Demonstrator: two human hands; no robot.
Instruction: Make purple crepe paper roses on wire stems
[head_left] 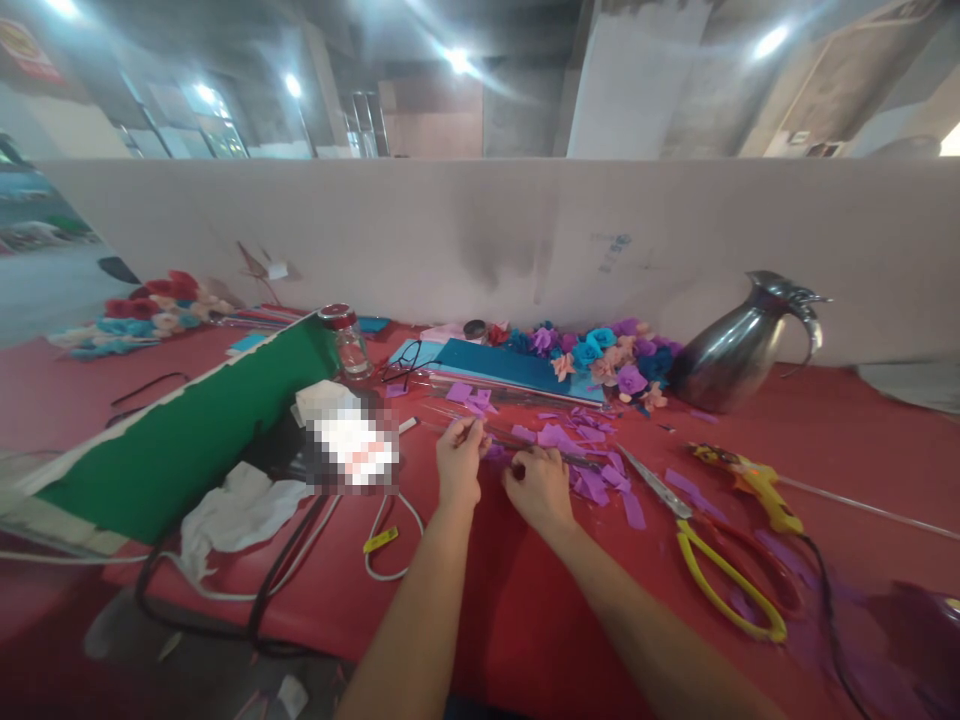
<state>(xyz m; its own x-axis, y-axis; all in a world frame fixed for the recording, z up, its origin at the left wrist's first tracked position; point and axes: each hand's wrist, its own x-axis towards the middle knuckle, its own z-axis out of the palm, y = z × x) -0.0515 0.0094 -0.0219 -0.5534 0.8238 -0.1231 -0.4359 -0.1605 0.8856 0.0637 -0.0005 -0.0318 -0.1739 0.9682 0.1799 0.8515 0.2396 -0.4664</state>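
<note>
My left hand [459, 465] is raised a little over the red table, thumb and fingers pinched together. Whatever sits in that pinch is too small to make out. Just to its right, my right hand [541, 487] rests low with its fingers curled in, and its fingertips are hidden. Thin dark stems [581, 460] lie right behind the knuckles of the right hand. Cut pieces of purple crepe paper [556, 437] are scattered around both hands. Scissors [681, 508] with one yellow and one red handle lie open to the right.
A yellow glue gun [776, 500] with a cord lies far right, near a metal jug [731, 350]. Behind are paper flowers [600, 350], blue sheets [510, 368], eyeglasses [409, 365] and a glass jar [351, 350]. A green panel [187, 430], crumpled tissue [240, 510] and cables [259, 600] occupy the left.
</note>
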